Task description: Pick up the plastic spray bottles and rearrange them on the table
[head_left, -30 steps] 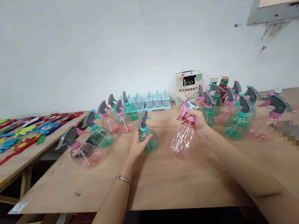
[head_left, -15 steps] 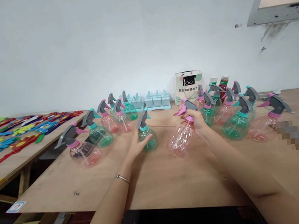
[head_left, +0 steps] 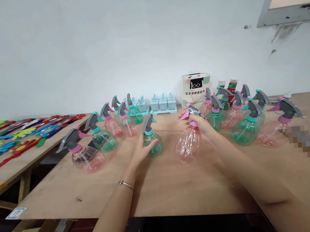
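Observation:
My left hand point(head_left: 142, 150) is closed around a green spray bottle point(head_left: 156, 147) that stands on the table, thumb across its front and the other fingers hidden behind. This bottle has a turquoise collar and a grey head. A clear pink spray bottle point(head_left: 187, 146) with a pink collar and trigger is gripped at the neck and head by my right hand point(head_left: 202, 124). It leans slightly, its base at the tabletop; I cannot tell whether it rests there. To the left stand a pink bottle point(head_left: 88, 160) and a green one point(head_left: 105, 140).
Several more spray bottles, among them a green one point(head_left: 244, 131), crowd the right side of the wooden table point(head_left: 181, 191). Along the wall are a light-blue mould set point(head_left: 163, 104) and a paper bag point(head_left: 195, 88). Colourful hand-shaped items point(head_left: 26, 147) cover another table at left.
The pink bottle's head and my right hand have shifted slightly left and down, tilting the bottle a little more upright. My left hand and the green bottle look unmoved.

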`<state>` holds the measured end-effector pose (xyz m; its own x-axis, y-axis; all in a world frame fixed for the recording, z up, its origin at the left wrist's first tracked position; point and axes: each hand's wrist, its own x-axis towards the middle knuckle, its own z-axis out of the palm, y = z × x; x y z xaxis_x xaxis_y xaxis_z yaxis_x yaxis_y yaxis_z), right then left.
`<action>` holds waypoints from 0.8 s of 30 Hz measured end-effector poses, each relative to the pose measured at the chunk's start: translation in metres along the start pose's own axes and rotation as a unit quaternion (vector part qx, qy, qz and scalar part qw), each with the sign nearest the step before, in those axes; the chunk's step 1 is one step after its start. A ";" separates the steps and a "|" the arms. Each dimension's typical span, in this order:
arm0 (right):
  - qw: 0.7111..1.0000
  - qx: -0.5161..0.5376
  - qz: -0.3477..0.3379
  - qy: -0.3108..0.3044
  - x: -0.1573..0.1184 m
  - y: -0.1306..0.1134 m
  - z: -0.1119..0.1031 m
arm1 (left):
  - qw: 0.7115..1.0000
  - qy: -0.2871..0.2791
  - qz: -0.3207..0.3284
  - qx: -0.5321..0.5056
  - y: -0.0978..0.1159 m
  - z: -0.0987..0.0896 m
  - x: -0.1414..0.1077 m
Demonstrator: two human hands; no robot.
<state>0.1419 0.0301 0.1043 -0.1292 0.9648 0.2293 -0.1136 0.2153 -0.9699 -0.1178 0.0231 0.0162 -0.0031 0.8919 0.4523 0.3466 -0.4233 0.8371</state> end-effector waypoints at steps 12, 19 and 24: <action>0.996 -0.040 -0.041 0.063 -0.005 0.003 -0.002 | 1.000 -0.006 -0.011 0.003 0.003 0.000 -0.001; 0.948 -0.191 -0.192 0.167 -0.021 0.012 -0.066 | 0.999 -0.018 -0.036 0.012 0.008 0.000 -0.003; 0.887 -0.292 -0.213 0.287 -0.032 0.022 -0.123 | 0.999 -0.015 -0.048 0.008 0.009 0.000 -0.003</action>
<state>0.2644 0.0229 0.0657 0.3442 0.6589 0.6689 0.5195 0.4598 -0.7202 -0.1144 0.0163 0.0227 -0.0102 0.9329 0.3600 0.3619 -0.3322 0.8710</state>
